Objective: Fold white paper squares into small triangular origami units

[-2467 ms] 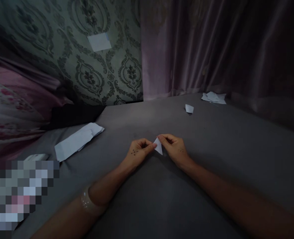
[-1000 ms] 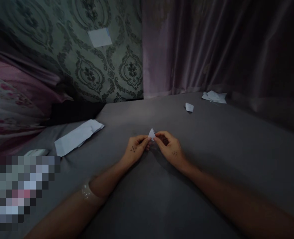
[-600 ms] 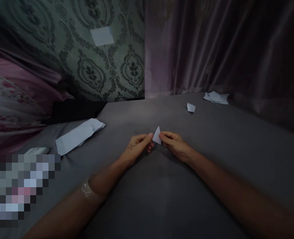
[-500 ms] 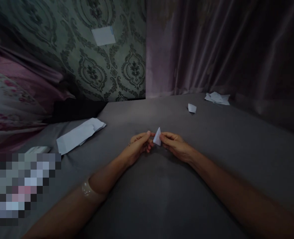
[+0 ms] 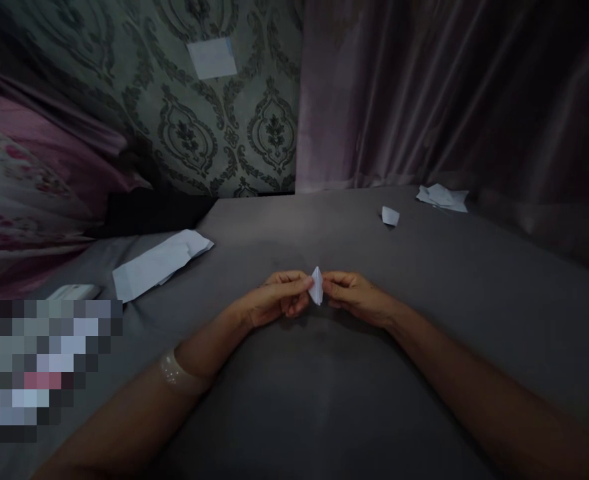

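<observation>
A small folded piece of white paper (image 5: 317,287), narrow and diamond-shaped, is held upright above the grey sheet between my two hands. My left hand (image 5: 280,295) pinches its left edge, thumb on top, with the lower fingers curled in. From the other side, my right hand (image 5: 357,293) grips the paper's right edge between thumb and fingertips. A clear band with shiny dots (image 5: 177,372) circles my left forearm.
Folded white sheets (image 5: 159,263) lie to the left, near a white object (image 5: 74,292) and a blurred-out patch. Farther back right are a small folded paper (image 5: 390,216) and crumpled papers (image 5: 443,197). A patterned wall with a paper (image 5: 212,59) and curtains (image 5: 374,93) bound the surface.
The folded paper has turned from a triangle shape to a narrow diamond. My left thumb now presses on its left side, where before the left hand was slightly apart from it.
</observation>
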Demonstrator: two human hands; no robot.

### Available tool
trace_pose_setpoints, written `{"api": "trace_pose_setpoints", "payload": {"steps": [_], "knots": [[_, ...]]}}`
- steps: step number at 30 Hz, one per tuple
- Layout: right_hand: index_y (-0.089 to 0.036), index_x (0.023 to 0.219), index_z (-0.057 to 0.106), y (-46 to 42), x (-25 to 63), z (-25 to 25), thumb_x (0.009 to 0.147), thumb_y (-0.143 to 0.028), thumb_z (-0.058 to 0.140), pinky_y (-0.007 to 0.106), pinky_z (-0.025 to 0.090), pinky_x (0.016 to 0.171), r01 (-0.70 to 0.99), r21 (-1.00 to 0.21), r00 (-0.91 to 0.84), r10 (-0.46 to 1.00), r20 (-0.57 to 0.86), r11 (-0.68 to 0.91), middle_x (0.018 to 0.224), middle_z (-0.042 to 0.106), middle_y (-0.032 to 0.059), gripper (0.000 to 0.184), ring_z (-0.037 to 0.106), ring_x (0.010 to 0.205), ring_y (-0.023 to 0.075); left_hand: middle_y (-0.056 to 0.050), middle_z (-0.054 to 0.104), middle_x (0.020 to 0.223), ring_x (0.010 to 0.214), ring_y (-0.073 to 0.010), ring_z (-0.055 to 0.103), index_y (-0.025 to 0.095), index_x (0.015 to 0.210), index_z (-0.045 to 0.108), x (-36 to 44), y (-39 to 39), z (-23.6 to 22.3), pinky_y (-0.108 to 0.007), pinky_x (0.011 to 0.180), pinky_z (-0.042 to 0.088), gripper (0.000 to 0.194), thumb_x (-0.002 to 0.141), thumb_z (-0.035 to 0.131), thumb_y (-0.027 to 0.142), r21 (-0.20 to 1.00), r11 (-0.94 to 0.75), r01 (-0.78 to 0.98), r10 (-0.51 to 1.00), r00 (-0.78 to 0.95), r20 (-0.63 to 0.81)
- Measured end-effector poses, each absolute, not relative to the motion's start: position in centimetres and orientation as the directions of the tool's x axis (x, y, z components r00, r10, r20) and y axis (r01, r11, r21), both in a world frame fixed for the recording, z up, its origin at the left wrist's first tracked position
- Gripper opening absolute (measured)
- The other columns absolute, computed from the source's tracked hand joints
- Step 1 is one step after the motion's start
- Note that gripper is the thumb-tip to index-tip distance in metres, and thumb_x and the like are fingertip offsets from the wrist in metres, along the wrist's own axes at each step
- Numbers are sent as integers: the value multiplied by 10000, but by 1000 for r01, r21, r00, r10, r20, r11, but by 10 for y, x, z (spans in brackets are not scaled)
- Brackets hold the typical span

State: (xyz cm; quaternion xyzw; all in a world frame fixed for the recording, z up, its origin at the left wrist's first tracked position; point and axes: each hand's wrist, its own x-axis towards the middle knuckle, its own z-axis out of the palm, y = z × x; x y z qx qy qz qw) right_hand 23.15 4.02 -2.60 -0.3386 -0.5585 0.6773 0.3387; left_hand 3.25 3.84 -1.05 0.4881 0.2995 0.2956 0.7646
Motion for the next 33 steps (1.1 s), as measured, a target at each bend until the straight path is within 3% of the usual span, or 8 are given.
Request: {"api": "trace_pose_setpoints", "payload": {"steps": [4, 10, 16, 20, 24, 28, 33], "knots": [[-204, 822, 675, 43, 236, -27, 781, -495, 677, 222, 308, 519, -20, -996, -535, 842, -65, -89, 674, 523, -42, 295, 393, 547, 72, 18, 548, 543, 451, -57, 455, 156, 716, 617, 29, 42, -15, -177, 419, 296, 307, 754, 719, 443, 954, 293, -62, 775, 600, -199], [-194, 804, 657, 45, 233, -27, 786, -509, 651, 231, 400, 527, 82, -996, -434, 901, -20, 18, 683, 583, -19, 316, 483, 551, 85, -30, 636, 699, 590, -87, 525, 146, 759, 707, 32, 47, -19, -196, 524, 401, 257, 740, 734, 402, 998, 32, 57, 904, 425, -54], [-192, 709, 626, 44, 220, -31, 673, -482, 747, 274, 476, 609, 73, -989, -186, 976, 112, 127, 686, 655, -3, 316, 586, 607, 121, -37, 681, 751, 675, -116, 593, 135, 774, 690, 42, 42, -17, -237, 648, 463, 234, 700, 768, 343, 998, -55, 13, 965, 256, 50], [-205, 785, 609, 43, 216, -34, 655, -434, 775, 278, 497, 642, -9, -980, -112, 974, 198, 199, 715, 683, -2, 311, 636, 658, 138, -8, 665, 717, 659, -105, 595, 141, 767, 642, 46, 40, -20, -226, 644, 451, 239, 676, 786, 310, 993, -117, -29, 976, 183, 120], [-211, 920, 657, 43, 215, -34, 647, -439, 774, 325, 530, 744, -53, -981, -138, 972, 190, 185, 803, 731, 18, 375, 680, 746, 165, -9, 689, 769, 723, -127, 635, 162, 869, 594, 49, 40, -21, -260, 724, 477, 294, 683, 779, 294, 984, -152, -94, 969, 183, 167], [-214, 839, 719, 42, 217, -33, 677, -429, 755, 344, 530, 786, -11, -983, -164, 970, 182, 183, 845, 747, 29, 272, 685, 796, 179, -36, 702, 815, 768, -145, 646, 154, 943, 622, 49, 38, -18, -290, 772, 488, 311, 707, 756, 307, 984, -158, -86, 961, 216, 173], [-215, 810, 732, 41, 217, -33, 710, -393, 739, 325, 521, 744, 28, -980, -196, 962, 187, 196, 798, 742, 23, 204, 676, 751, 167, -51, 701, 818, 774, -151, 630, 151, 878, 711, 48, 36, -15, -283, 762, 482, 224, 738, 726, 326, 991, -136, 16, 970, 204, 129]]}}
